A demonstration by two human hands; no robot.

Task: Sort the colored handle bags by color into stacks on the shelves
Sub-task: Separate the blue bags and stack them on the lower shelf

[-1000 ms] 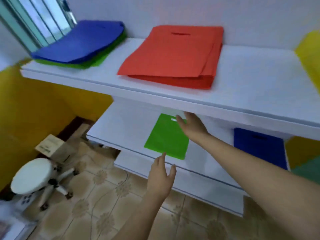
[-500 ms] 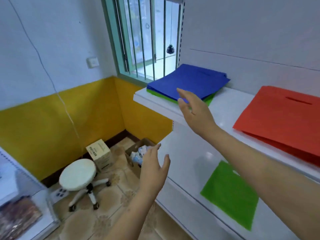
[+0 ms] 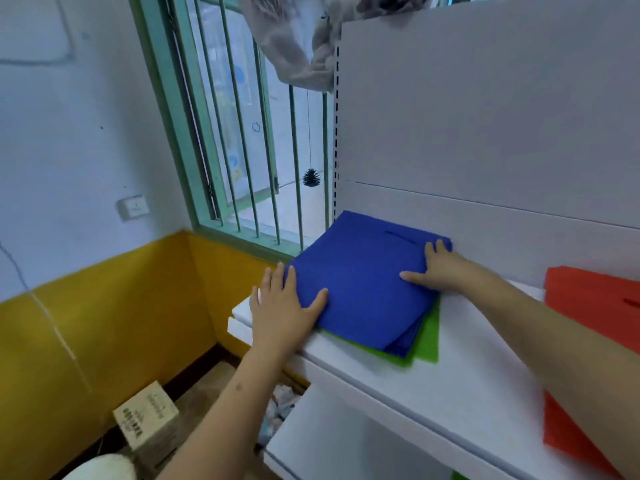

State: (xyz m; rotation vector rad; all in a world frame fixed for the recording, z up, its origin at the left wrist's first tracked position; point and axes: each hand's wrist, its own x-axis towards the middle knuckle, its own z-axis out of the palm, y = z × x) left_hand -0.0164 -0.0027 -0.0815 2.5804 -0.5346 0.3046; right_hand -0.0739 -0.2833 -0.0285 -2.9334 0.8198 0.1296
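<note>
A stack of blue handle bags [image 3: 363,282] lies on the left end of the white upper shelf [image 3: 460,382], on top of a green bag [image 3: 429,341] whose corner sticks out underneath. My left hand [image 3: 284,306] rests flat on the stack's left corner, fingers straight. My right hand [image 3: 436,268] lies flat on the stack's right edge with the thumb spread. A stack of red bags [image 3: 595,306] sits at the right of the same shelf.
A white lower shelf [image 3: 332,441] juts out below. A barred window [image 3: 242,133] stands behind the shelf's left end. On the floor are a small cardboard box [image 3: 149,420] and a white stool [image 3: 100,467]. Grey cloth [image 3: 301,36] hangs above.
My view swung up and left from the lower shelf to the upper shelf's end. Both hands rose and came down onto the blue stack, one on each side.
</note>
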